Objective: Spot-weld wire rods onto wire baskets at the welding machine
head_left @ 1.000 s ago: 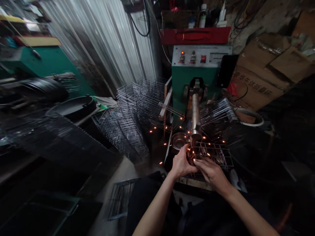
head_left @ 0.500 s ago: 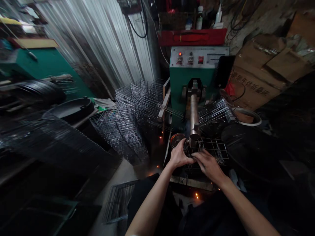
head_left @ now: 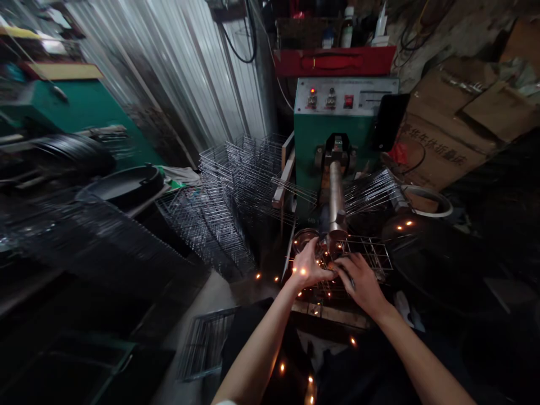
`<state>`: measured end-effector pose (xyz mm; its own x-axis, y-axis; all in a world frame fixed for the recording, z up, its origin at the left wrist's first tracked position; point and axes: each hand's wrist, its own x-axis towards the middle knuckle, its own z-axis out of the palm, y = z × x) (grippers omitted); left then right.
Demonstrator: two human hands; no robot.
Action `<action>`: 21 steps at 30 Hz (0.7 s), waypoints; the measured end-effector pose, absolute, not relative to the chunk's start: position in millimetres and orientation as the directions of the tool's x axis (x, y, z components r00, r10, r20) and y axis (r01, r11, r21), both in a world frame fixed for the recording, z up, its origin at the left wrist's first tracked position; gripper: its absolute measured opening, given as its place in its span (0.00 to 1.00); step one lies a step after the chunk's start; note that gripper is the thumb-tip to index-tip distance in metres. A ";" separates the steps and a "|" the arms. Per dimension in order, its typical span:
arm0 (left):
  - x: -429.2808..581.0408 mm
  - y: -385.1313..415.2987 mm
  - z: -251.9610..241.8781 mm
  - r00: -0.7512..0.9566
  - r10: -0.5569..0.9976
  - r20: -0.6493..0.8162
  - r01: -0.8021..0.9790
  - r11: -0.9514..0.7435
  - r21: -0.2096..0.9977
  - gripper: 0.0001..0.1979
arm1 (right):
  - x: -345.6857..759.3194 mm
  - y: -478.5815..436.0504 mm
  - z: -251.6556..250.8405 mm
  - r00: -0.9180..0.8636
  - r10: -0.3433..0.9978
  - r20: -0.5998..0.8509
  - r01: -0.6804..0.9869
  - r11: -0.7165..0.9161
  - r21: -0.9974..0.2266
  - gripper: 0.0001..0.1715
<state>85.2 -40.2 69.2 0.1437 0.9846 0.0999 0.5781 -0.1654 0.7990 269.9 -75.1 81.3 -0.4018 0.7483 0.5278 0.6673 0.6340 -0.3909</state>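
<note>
Sparks [head_left: 257, 276] scatter around two bare hands at a green spot-welding machine [head_left: 312, 146] in a dim workshop. We see the left hand [head_left: 307, 269] curled shut on the near left corner of a wire basket [head_left: 371, 253], thumb toward the body. The right hand [head_left: 361, 283] lies over the basket's near edge just beside it, fingers bent down onto the wires. The two hands almost touch. The basket sits directly ahead of the hands and reaches away past the right hand, its left end under the tip of the machine's steel welding arm [head_left: 336, 197], which points down at the spot just beyond the fingertips. Glowing specks land on the left hand's back and fall below both forearms.

Just beyond the left hand, beside the arm's tip, sits a round metal bowl [head_left: 300, 239]. Farther off to the left of the hands, stacked wire racks [head_left: 236, 185] lean against a corrugated metal wall [head_left: 181, 73]. A flat wire grid [head_left: 206, 343] lies on the floor below and left of the left forearm. Beyond the right hand we see a fan of straight wire rods [head_left: 371, 191] and a white-rimmed bucket [head_left: 439, 211], with cardboard boxes [head_left: 447, 135] piled behind them. High above the hands, the machine's control panel [head_left: 371, 97] shows a lit red lamp, and a red case [head_left: 333, 61] rests on top.
</note>
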 end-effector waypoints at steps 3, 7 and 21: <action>81.5 -24.6 66.5 0.151 0.986 0.064 0.582 -0.141 0.801 0.54 | 271.4 -62.2 78.5 -0.356 0.754 0.552 0.757 0.579 -0.302 0.09; 75.7 -7.3 63.2 0.159 0.984 0.076 0.578 -0.155 0.801 0.57 | 279.2 -45.6 75.4 -0.357 0.764 0.538 0.762 0.571 -0.306 0.09; 74.6 0.7 73.7 0.210 0.973 0.096 0.657 -0.214 0.723 0.57 | 283.5 -39.2 71.4 -0.359 0.759 0.543 0.713 0.599 -0.364 0.11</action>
<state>74.6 0.7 73.7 0.2103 0.9729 0.0962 0.6569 -0.2135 0.7231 283.5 -39.2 71.4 -0.3593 0.7586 0.5435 0.7132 0.5988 -0.3643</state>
